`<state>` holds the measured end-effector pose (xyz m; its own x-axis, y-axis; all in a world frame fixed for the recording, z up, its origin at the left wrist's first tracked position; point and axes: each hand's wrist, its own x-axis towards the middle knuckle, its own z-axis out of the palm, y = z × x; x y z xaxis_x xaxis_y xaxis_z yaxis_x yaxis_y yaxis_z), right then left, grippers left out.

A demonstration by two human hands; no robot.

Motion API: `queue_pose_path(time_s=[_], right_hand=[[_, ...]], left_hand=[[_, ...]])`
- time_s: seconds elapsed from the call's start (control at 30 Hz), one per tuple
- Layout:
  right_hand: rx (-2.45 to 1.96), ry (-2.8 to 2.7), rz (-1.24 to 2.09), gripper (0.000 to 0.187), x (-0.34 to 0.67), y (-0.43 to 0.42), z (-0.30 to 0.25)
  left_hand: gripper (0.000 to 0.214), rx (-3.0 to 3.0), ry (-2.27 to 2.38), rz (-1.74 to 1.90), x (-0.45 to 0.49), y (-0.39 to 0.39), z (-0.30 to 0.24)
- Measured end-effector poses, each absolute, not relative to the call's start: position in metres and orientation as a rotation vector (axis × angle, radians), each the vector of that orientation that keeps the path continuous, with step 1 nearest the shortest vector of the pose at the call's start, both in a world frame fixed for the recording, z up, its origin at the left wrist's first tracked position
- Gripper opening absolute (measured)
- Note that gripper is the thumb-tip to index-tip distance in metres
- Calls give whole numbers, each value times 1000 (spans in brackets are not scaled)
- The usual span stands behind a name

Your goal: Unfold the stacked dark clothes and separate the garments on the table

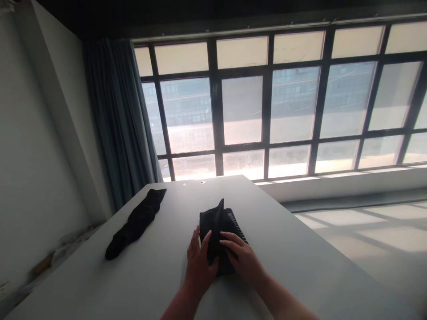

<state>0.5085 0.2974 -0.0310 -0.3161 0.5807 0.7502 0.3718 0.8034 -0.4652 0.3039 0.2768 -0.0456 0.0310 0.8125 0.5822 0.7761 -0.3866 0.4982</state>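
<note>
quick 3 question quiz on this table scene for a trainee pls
1. True or false: both hands rest on the folded black garment.
2. Which item lies apart from the hands, toward the table's left edge? A) a white towel B) a long black rolled cloth C) a striped box
3. Fill in: the surface under the garment is a white ____.

Key
1. True: the left hand and right hand both lie flat on its near end.
2. B: the long black rolled cloth lies untouched, left of the hands.
3. Table.
</note>
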Motion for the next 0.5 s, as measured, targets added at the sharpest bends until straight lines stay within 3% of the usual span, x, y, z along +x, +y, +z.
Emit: queue_pose_path(time_s=[0.27,0.37,0.43,0.5], right_hand=[[-520,-2041,385,35,497,266,-16],[-608,-2088,372,59,493,265,-20],[-777,-2115,335,79,493,272,-28],[-969,-2121,288,77,493,283,-38]], left_hand=[[69,2185,1588,1190,297,271,-30],[64,2037,1576,1283,287,274,-29],[50,1852,1674,1380,271,281,-27],[35,1687,1869,1451,250,292,-27]])
